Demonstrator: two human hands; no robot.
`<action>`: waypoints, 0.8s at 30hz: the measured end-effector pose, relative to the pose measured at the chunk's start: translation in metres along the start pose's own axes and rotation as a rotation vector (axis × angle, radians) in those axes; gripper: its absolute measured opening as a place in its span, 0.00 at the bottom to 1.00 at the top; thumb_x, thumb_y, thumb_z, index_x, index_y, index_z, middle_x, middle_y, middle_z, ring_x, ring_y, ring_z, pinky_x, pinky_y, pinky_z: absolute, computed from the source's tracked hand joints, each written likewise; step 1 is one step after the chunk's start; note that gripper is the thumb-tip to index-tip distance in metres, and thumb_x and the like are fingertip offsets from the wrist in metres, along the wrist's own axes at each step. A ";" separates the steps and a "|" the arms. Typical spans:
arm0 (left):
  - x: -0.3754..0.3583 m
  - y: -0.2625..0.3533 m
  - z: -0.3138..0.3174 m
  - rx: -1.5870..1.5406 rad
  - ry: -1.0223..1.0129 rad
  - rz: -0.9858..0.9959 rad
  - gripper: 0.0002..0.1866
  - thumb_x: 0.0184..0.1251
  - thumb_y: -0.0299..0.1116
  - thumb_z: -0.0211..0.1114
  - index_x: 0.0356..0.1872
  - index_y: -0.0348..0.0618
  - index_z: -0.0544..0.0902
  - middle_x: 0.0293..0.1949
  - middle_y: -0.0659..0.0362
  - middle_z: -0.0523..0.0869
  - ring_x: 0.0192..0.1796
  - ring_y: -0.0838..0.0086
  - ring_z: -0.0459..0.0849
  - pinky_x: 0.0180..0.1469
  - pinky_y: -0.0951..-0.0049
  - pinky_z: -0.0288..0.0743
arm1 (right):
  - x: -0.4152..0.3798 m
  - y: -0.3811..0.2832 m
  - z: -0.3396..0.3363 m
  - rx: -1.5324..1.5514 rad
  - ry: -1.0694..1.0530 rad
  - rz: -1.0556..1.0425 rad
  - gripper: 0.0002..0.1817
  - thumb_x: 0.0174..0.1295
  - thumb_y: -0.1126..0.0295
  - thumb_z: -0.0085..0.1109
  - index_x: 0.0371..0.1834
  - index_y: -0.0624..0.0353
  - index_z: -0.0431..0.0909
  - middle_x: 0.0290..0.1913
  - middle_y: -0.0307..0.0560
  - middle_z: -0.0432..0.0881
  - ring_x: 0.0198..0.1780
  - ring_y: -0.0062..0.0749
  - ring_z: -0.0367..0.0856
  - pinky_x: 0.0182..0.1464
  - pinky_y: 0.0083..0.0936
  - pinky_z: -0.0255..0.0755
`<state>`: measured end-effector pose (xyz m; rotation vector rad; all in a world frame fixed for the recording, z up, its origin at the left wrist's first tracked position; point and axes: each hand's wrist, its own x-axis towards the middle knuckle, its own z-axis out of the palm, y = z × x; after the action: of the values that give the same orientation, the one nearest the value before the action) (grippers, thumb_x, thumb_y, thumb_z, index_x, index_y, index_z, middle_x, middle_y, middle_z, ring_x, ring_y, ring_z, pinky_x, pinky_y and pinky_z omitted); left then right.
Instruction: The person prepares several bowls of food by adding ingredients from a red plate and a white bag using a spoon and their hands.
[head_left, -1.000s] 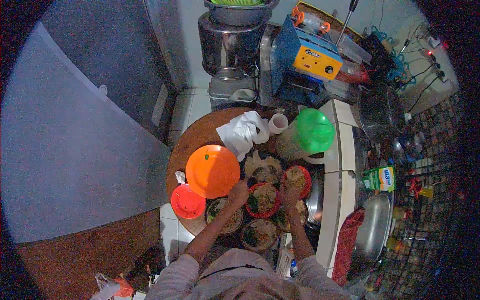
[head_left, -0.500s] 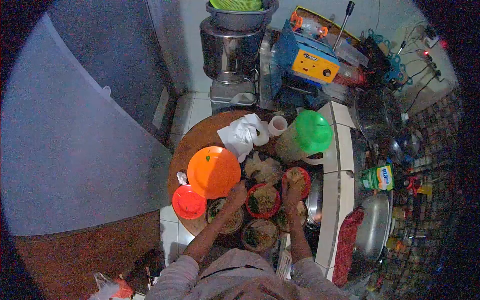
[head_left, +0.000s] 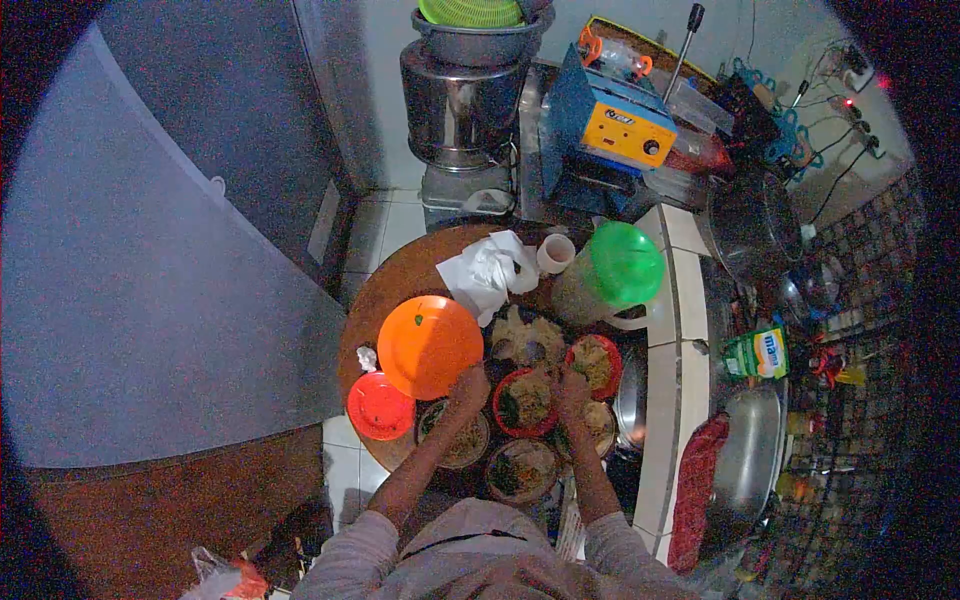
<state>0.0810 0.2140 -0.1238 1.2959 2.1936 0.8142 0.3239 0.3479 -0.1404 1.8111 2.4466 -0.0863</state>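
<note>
My left hand [head_left: 470, 388] is curled beside the lower right edge of an orange plate [head_left: 425, 345] with a green leaf scrap on it. What its fingers hold, if anything, is too dark to make out. My right hand [head_left: 570, 390] is closed at the right rim of the middle red bowl [head_left: 525, 403], which holds pale, noodle-like food and dark greens. A second red bowl [head_left: 597, 364] with similar pale food stands just right of that hand. Nearer me are a left bowl [head_left: 460, 440], a front bowl [head_left: 522, 472] and a right bowl [head_left: 598, 428], partly under my forearms.
On the round wooden table [head_left: 385, 270] are a small red plate [head_left: 381, 408], white paper [head_left: 490, 270], a cup [head_left: 556, 254], a green-lidded pitcher [head_left: 625, 265] and pale pieces [head_left: 527, 335]. A tiled counter edge [head_left: 665, 400] borders the right side. A blue sealing machine [head_left: 610, 125] stands behind.
My right hand has moved left, from over the right red bowl to the middle red bowl's rim. My left hand has stayed nearly in place.
</note>
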 end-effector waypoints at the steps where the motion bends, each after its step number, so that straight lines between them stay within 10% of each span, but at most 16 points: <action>1: 0.002 -0.008 0.013 0.020 0.048 0.056 0.19 0.64 0.32 0.58 0.55 0.38 0.78 0.31 0.43 0.84 0.34 0.47 0.85 0.36 0.50 0.80 | 0.006 0.012 0.027 0.018 0.100 -0.067 0.22 0.63 0.47 0.55 0.48 0.51 0.80 0.24 0.52 0.81 0.27 0.50 0.81 0.29 0.50 0.74; 4: 0.005 -0.007 0.012 0.057 0.146 0.170 0.18 0.62 0.30 0.60 0.53 0.35 0.78 0.29 0.44 0.83 0.32 0.48 0.85 0.34 0.50 0.80 | -0.017 -0.015 -0.043 0.215 0.181 -0.115 0.18 0.63 0.51 0.56 0.43 0.52 0.81 0.24 0.52 0.80 0.28 0.52 0.81 0.30 0.49 0.74; 6: 0.003 0.029 -0.044 0.236 -0.257 0.078 0.15 0.62 0.30 0.60 0.48 0.32 0.79 0.28 0.44 0.83 0.31 0.48 0.84 0.33 0.50 0.78 | -0.026 -0.025 -0.053 0.141 0.268 -0.081 0.17 0.64 0.52 0.56 0.40 0.53 0.82 0.25 0.53 0.80 0.29 0.53 0.81 0.31 0.49 0.74; 13: -0.001 0.039 -0.046 0.004 -0.053 -0.010 0.08 0.62 0.29 0.58 0.35 0.34 0.80 0.27 0.43 0.81 0.29 0.45 0.82 0.31 0.47 0.76 | -0.027 -0.034 -0.068 0.247 0.159 0.021 0.18 0.67 0.51 0.54 0.38 0.53 0.83 0.30 0.55 0.83 0.33 0.54 0.83 0.34 0.48 0.76; 16: 0.003 0.012 -0.018 0.157 -0.063 0.342 0.09 0.62 0.30 0.58 0.32 0.34 0.80 0.28 0.40 0.82 0.32 0.44 0.84 0.34 0.45 0.77 | -0.035 -0.044 -0.087 0.225 0.222 0.011 0.17 0.67 0.50 0.54 0.39 0.52 0.83 0.29 0.53 0.84 0.31 0.54 0.83 0.33 0.48 0.76; 18: 0.014 0.005 0.015 0.074 -0.125 0.044 0.10 0.62 0.31 0.57 0.34 0.32 0.80 0.31 0.37 0.83 0.35 0.43 0.85 0.36 0.44 0.78 | -0.032 -0.042 -0.074 0.215 0.219 0.029 0.18 0.67 0.50 0.53 0.40 0.51 0.83 0.30 0.53 0.84 0.32 0.54 0.84 0.34 0.48 0.77; 24: 0.011 0.045 -0.036 0.010 -0.159 -0.028 0.11 0.60 0.32 0.59 0.33 0.30 0.81 0.33 0.37 0.84 0.36 0.43 0.86 0.35 0.46 0.79 | -0.028 -0.042 -0.083 0.191 0.087 0.074 0.18 0.67 0.49 0.52 0.43 0.49 0.84 0.32 0.54 0.84 0.35 0.52 0.84 0.37 0.49 0.77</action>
<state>0.0805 0.2312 -0.0682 1.2861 2.0880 0.6666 0.2887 0.3172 -0.0557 2.0208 2.5026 -0.2490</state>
